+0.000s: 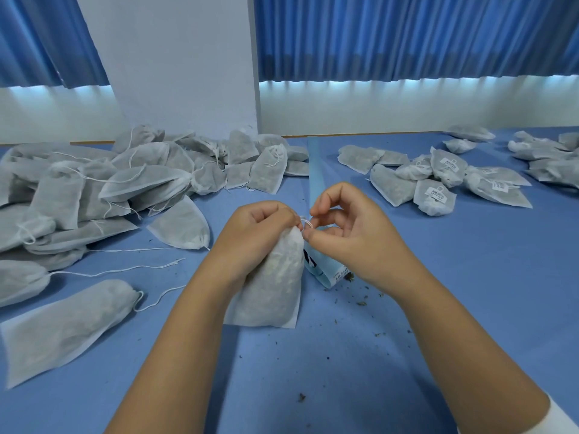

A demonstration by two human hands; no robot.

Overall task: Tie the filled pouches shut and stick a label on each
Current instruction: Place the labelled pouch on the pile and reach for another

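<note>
Status at that moment: we had both hands close together at the neck of one filled pouch, centre of the blue counter.

- Left hand: curled round the gathered neck, gripping it.
- Right hand: pinched the white drawstring between thumb and forefinger, right at the neck. A small loop of string showed between the two hands, and their fingertips were nearly touching.
- The pouch stood neck-up, slightly tilted, with its bottom edge down at the counter. We couldn't tell whether the knot was closed.
- Just behind the pouch, partly under the right hand, lay a pale blue strip. It had printed marks at its near end and ran away toward the wall. The print was too small for us to read.
- Left side: a big heap of pouches, strings trailing over the counter.
- Near left: a single flat pouch, apart from the heap.
- Right side, well apart from the hands: a smaller group of labelled pouches, with a white label facing up on several.
- Dark crumbs were scattered on the counter beside our right forearm.
- Behind it all: blue curtains and a white pillar.
</note>
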